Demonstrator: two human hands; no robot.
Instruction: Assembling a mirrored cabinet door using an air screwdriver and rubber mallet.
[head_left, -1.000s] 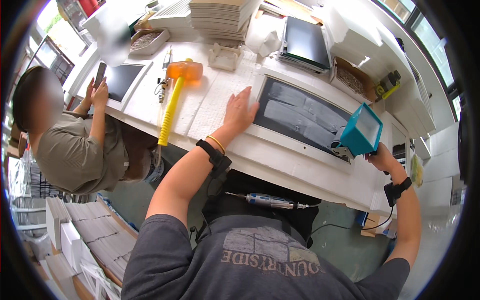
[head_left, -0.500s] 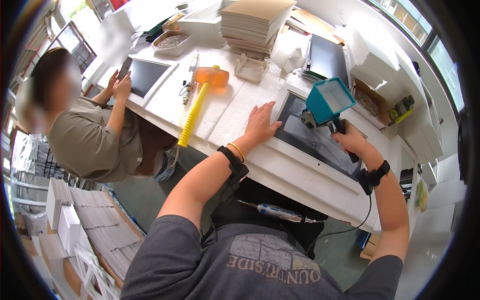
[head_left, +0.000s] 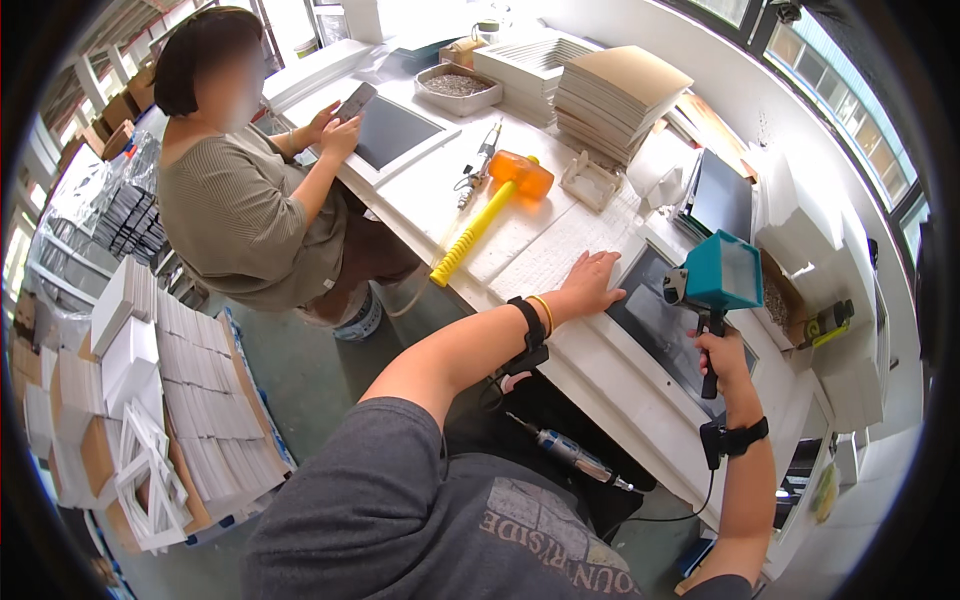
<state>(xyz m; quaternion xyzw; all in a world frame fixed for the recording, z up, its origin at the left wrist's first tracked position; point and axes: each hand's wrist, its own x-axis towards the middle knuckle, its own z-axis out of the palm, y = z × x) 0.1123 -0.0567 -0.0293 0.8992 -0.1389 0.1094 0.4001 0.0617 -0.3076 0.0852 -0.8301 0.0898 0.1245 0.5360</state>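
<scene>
In front of me on the white table lies a white frame with a dark, glossy panel inside it. Fingers spread, my left hand rests flat at the frame's left end. My right hand is closed round the black handle of a hand tool with a teal, box-shaped top and a metal piece at its side. The tool stands over the panel's right part; whether it touches the panel I cannot tell. Left of my left hand lies a mallet with a yellow handle and translucent orange head.
Across the table, a person holds a phone beside another framed panel. At the back are stacked boards and a tray of small bits. A blue-grey power tool is near my waist. Stacked white strips fill the lower left.
My view has swung left, so the table and both hands appear farther right. My left hand stays flat by the frame; my right still grips the teal tool over the panel.
</scene>
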